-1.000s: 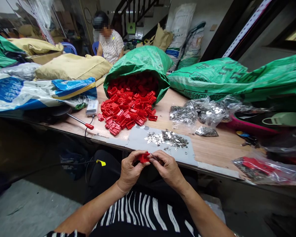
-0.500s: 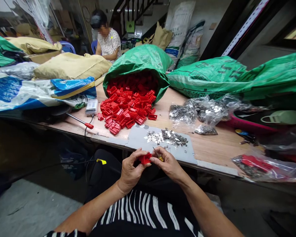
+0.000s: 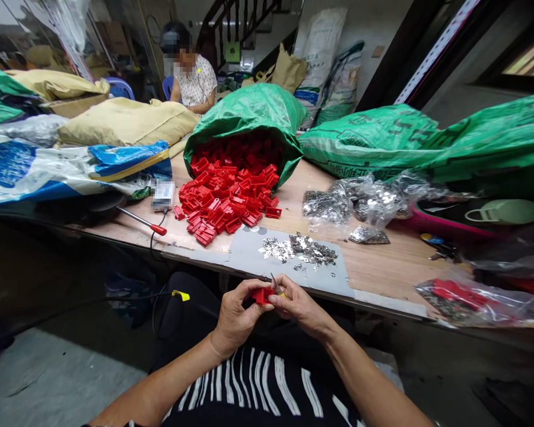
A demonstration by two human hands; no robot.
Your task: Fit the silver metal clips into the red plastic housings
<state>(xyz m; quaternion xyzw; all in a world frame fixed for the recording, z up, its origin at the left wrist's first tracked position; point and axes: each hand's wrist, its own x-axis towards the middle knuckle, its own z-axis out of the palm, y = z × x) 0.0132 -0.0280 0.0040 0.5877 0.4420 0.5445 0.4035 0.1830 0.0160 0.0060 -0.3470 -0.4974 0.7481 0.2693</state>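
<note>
Between the fingertips of my left hand [image 3: 237,317] is a small red plastic housing [image 3: 261,295], held just in front of the table edge. My right hand [image 3: 305,308] meets it from the other side, thumb touching the red part. Those right fingers also grip a small yellow-handled screwdriver [image 3: 276,283], its thin metal shaft pointing up and away; most of the handle is hidden. Beyond my hands, small flat metal pieces [image 3: 299,249] lie loose on a grey mat [image 3: 244,252]. A heap of similar red housings [image 3: 231,198] spills from a green woven sack [image 3: 253,110].
Clear bags of metal pieces [image 3: 351,201] lie right of the heap. At the far right are a pink tray [image 3: 445,224] and a bag holding red parts [image 3: 476,299]. A red-tipped metal rod [image 3: 153,227] lies left. A co-worker [image 3: 196,80] sits across the table.
Both hands have dropped slightly, still joined at the red housing. Less of the screwdriver's yellow handle shows, and its shaft stands a bit steeper. The view has shifted slightly.
</note>
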